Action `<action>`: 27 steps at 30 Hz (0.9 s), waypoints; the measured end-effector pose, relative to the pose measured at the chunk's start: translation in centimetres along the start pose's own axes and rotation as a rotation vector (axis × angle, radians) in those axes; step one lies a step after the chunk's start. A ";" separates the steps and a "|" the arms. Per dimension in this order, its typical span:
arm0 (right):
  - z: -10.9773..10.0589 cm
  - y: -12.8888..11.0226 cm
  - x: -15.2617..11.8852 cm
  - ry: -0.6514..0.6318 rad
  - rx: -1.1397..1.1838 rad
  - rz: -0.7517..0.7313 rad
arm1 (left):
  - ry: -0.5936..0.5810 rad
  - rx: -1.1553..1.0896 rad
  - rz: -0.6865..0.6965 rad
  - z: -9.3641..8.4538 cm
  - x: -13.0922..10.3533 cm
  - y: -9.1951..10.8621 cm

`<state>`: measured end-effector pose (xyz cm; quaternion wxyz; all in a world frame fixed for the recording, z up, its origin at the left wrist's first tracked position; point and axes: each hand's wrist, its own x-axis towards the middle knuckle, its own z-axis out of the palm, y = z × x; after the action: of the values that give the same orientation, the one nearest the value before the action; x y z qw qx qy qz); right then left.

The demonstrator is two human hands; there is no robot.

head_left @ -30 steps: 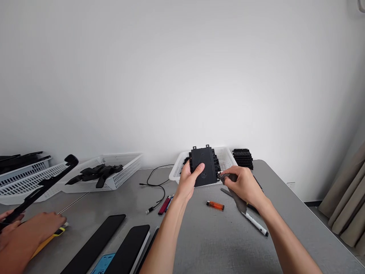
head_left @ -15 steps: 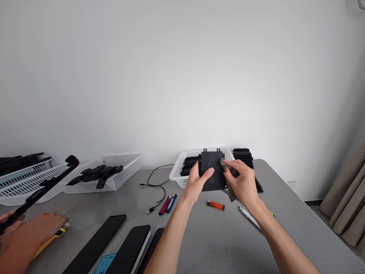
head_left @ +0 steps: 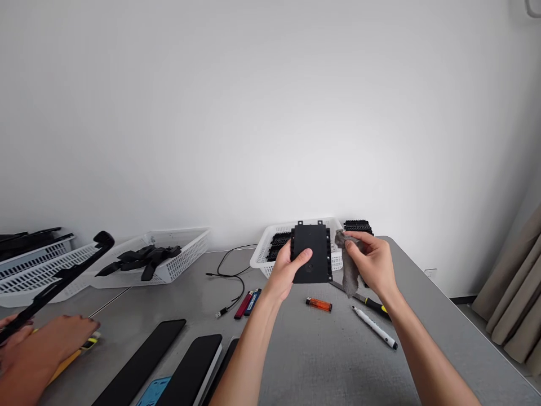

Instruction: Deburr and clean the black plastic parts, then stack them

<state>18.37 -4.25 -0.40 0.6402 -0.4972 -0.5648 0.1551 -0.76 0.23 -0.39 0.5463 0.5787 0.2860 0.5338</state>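
Note:
My left hand [head_left: 284, 272] grips a flat black plastic panel [head_left: 311, 242] by its left side, thumb lying across the face. Small tabs stick up from the panel's top edge, and notched bits line its sides. Pinched in my right hand [head_left: 374, 262] is a grey cloth [head_left: 350, 268], which hangs down a little to the right of the panel, apart from it. Behind the panel stands a white plastic basket [head_left: 257, 256] holding black ribbed parts [head_left: 278, 245]. An orange lighter [head_left: 319, 304] lies on the table below the panel.
Right of the lighter lie a white marker [head_left: 375, 328] and a yellow-black handled tool [head_left: 374, 306]. Left are red [head_left: 243, 304] and blue lighters [head_left: 252, 301], a black cable [head_left: 228, 274], black slabs [head_left: 141, 361] and a basket of black pieces [head_left: 190, 256]. Another person's hand [head_left: 54, 344] holds a long black part [head_left: 63, 282].
My right hand has drawn the grey cloth off the panel's right edge, moving right. The panel has shifted slightly left in my left hand. The marker and the tool now show more fully.

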 end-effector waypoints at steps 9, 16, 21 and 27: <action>1.9 -0.2 -0.7 0.038 -0.101 -0.184 | -0.018 0.050 0.061 0.8 -0.2 -0.3; 1.4 -0.8 -1.1 -0.227 -0.121 -0.125 | 0.151 -0.042 0.051 0.2 0.4 -0.2; 0.0 -0.9 -0.5 -0.395 -0.201 -0.079 | 0.167 -0.011 0.063 -0.7 0.7 -0.2; -0.2 1.1 -0.4 -0.488 -0.451 -0.062 | 0.214 0.103 0.135 -1.3 0.8 -0.2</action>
<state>18.80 -4.16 -1.51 0.3643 -0.5573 -0.7362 0.1211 -1.74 1.41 -0.55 0.4451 0.5637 0.3299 0.6126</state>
